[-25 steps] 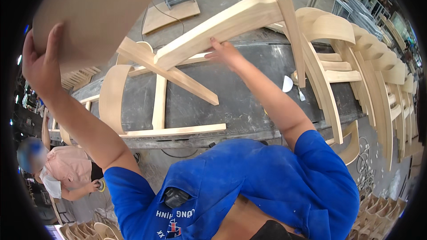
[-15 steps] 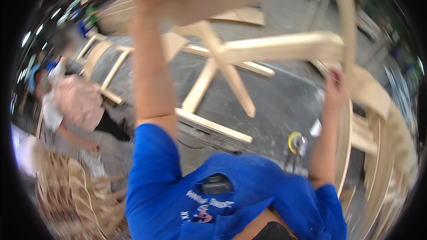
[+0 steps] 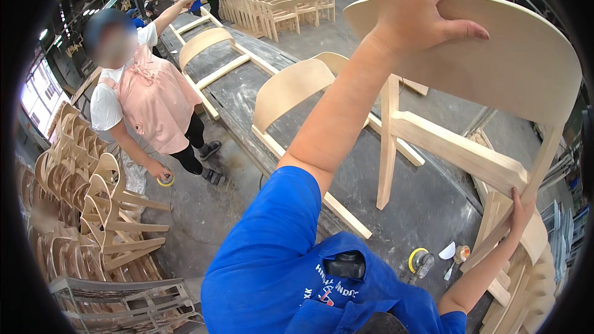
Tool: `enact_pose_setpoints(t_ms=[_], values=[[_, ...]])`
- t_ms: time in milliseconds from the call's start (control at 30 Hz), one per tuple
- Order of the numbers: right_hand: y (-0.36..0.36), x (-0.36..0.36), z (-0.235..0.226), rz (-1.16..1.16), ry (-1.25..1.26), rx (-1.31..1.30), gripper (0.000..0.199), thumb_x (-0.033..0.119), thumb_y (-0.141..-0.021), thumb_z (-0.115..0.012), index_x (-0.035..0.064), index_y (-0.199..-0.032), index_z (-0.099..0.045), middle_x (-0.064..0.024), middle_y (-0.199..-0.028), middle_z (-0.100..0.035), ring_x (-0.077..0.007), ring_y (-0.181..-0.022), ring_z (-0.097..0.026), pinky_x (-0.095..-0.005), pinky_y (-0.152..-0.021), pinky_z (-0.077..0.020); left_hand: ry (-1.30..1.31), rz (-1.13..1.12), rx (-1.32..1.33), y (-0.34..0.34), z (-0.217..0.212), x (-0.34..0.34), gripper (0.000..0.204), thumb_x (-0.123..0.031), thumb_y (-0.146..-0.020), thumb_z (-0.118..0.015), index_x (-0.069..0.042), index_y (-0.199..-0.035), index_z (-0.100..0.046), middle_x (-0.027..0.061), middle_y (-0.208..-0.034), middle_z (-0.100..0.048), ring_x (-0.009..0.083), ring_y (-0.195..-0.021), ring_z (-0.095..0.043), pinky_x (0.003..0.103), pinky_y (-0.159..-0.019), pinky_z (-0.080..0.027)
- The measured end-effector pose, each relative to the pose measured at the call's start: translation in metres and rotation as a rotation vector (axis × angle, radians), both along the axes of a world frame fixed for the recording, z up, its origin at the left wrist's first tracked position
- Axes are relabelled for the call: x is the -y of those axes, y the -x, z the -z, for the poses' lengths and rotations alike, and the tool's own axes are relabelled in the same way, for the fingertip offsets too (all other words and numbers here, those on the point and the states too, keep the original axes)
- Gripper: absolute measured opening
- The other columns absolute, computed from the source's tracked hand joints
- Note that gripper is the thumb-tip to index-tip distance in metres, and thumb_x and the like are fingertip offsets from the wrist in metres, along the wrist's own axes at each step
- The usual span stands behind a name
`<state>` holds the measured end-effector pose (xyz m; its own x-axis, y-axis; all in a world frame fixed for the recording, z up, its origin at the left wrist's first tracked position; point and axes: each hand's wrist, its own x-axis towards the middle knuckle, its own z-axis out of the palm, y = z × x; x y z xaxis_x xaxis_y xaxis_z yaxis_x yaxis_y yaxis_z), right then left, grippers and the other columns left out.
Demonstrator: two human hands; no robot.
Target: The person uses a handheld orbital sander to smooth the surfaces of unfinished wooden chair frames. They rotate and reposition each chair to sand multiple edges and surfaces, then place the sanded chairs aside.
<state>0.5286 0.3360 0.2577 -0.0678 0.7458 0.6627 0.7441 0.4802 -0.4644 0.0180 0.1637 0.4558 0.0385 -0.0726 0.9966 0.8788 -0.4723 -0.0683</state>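
Observation:
A pale wooden chair frame is raised over the table, its broad curved backrest (image 3: 495,68) at the upper right and a rail (image 3: 458,148) below it. My left hand (image 3: 427,15) is closed over the backrest's top edge, the thumb lying across its face. Lower down on the right, my right hand (image 3: 521,210) grips the same frame where the rail meets a leg; some of its fingers are hidden. Another chair frame (image 3: 294,93) lies on the grey table (image 3: 396,229), partly behind my left forearm.
A sander with a yellow rim (image 3: 421,261) and a white half disc (image 3: 447,250) lie near my right forearm. More chair parts (image 3: 532,278) are stacked at the right. At left, a person in a pink apron (image 3: 161,99) stands beside stacked chair frames (image 3: 111,210), holding a small yellow-rimmed tool (image 3: 165,179).
The head view has swung, bringing the co-worker and far floor into fuller sight. The held chair frame now appears farther right and lower, with both hands still on it.

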Motion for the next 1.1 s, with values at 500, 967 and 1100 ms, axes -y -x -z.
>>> enact_pose_setpoints(t_ms=[500, 967, 1100], values=[[-0.022, 0.039, 0.016, -0.047, 0.061, -0.290, 0.056, 0.029, -0.089, -0.071, -0.0057, -0.127, -0.050, -0.0125, -0.112, -0.060, -0.0193, -0.102, -0.058, -0.0306, -0.092, -0.0451, -0.101, 0.064, -0.008, -0.015, -0.003, -0.032, 0.071, -0.075, -0.053, -0.074, -0.008, -0.075, -0.066, 0.0044, -0.063, -0.062, 0.0241, -0.059, -0.062, 0.035, -0.056, -0.047], [-0.019, 0.047, 0.016, -0.054, 0.063, -0.301, 0.058, 0.031, -0.090, -0.070, -0.0060, -0.128, -0.049, -0.0135, -0.116, -0.058, -0.0206, -0.103, -0.058, -0.0315, -0.091, -0.0459, 0.003, 0.135, -0.088, -0.013, -0.005, -0.012, 0.058, -0.063, -0.076, -0.070, -0.007, -0.083, -0.056, 0.0087, -0.070, -0.058, 0.0246, -0.066, -0.060, 0.037, -0.060, -0.046], [-0.018, 0.045, 0.016, -0.091, 0.079, -0.343, 0.058, 0.031, -0.090, -0.070, -0.0062, -0.128, -0.049, -0.0136, -0.117, -0.058, -0.0210, -0.104, -0.058, -0.0320, -0.092, -0.0457, 0.016, 0.140, -0.086, -0.011, -0.004, -0.014, 0.058, -0.063, -0.076, -0.070, -0.007, -0.083, -0.057, 0.0086, -0.071, -0.059, 0.0244, -0.066, -0.060, 0.038, -0.061, -0.046]])
